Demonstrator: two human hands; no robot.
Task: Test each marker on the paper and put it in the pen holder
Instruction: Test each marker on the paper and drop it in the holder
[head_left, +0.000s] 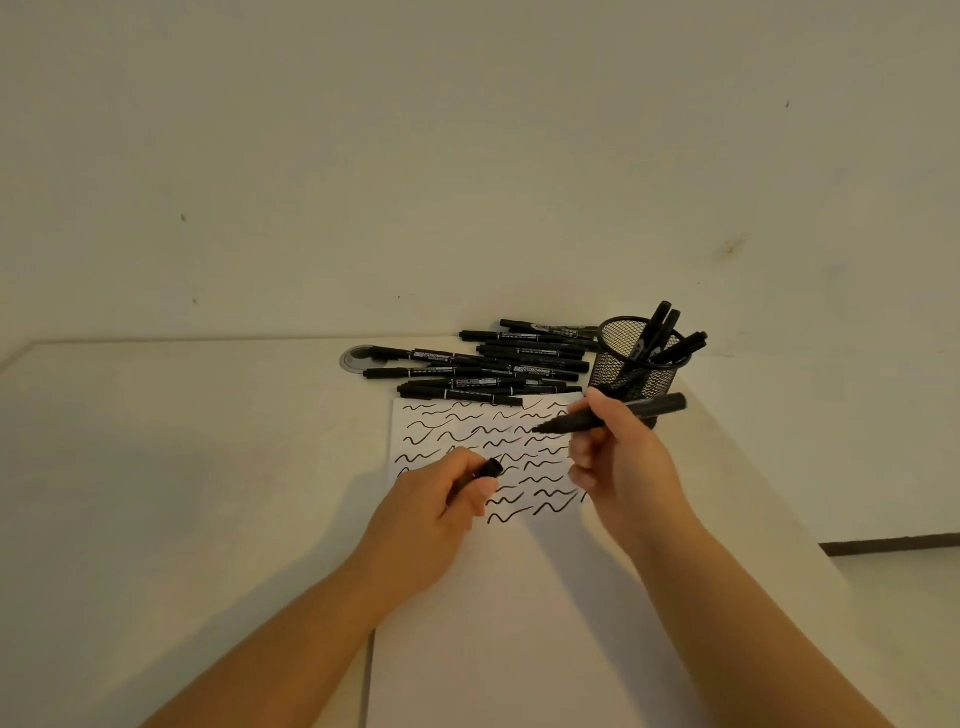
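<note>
The right hand's fingers (597, 415) pinch an uncapped marker (613, 417) mid-barrel, tip over the paper (467, 597); the left hand (447, 499) grips its cap (491, 467). Light, stiff, smooth, it seems best held mid-barrel. Just beyond stands the pen holder (636, 366).

A: How are the hands set rn?

B: The left hand (457, 493) is held low with its fingers curled round a cap (491, 468), forearm stretched forward. The right hand (610, 452) is raised, and a marker (608, 417) is pinched between thumb and fingers, tip pointed left. Both forearms are bare.
</note>
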